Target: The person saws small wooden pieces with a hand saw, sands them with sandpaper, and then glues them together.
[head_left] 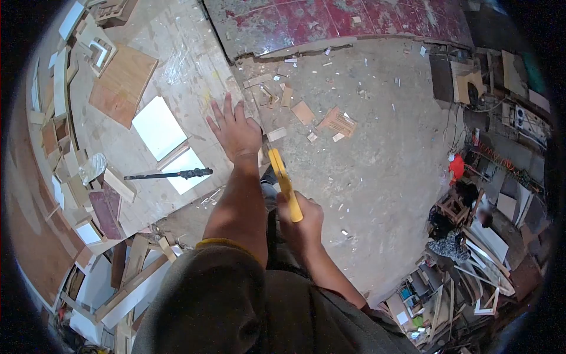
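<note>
Head view, single frame.

Left hand [236, 131]: fingers spread, palm down, flat on the edge of the tabletop [177, 71] at its 4 o'clock corner. It grips nothing; it looks like a brace.

Right hand [302, 221]: closed around the lower end of a yellow tool [284, 180], which points up toward 11 o'clock, its tip just beside the left wrist. Cannot tell what kind of tool it is; the far end is partly hidden behind the forearm.

Tabletop: worn plywood sheet, marked and dusty. White panel [158, 127] at 9 o'clock of the left hand, near it. Second white panel [187, 168] just below, with a wood strip between the two. Brown board [122, 85] further off at 10 o'clock. Black bar [168, 174], with a knurled grip, lies across the lower panel's left edge. Offcuts [65, 177] are stacked along the tabletop's left rim.

Floor [377, 147]: concrete, littered with chips and small scraps [336, 122] at 2 o'clock of the left hand.

Progress, judged: the yellow tool is in hand but touches no workpiece. The panels lie cut and loose, with no joining or marking visibly under way. Work with the tool appears not yet started here.
</note>
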Demonstrator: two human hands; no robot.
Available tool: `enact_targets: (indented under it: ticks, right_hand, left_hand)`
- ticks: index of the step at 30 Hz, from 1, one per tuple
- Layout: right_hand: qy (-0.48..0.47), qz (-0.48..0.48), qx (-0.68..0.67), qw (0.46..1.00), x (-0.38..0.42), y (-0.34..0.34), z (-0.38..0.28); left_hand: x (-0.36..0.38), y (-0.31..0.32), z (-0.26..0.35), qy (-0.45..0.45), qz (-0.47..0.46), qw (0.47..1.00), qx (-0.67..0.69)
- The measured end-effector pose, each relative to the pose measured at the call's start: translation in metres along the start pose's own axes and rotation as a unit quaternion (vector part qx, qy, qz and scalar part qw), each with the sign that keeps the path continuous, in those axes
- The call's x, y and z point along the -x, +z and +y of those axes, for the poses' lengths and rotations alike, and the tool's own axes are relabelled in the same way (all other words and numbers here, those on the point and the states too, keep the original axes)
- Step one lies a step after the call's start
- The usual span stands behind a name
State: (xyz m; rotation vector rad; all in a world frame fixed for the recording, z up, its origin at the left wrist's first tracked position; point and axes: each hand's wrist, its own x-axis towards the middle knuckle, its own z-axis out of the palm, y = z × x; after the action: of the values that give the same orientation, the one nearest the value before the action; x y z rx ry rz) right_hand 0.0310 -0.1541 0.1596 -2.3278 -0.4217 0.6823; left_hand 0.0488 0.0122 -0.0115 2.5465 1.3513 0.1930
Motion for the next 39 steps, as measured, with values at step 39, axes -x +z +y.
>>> enact_targets:
  ticks: [39]
  right_hand:
    - [0.048,0.029,-0.162,0.985,0.049,-0.049,0.034]
  left_hand:
    - [0.005,0.000,-0.001,0.004,-0.014,0.999,-0.031]
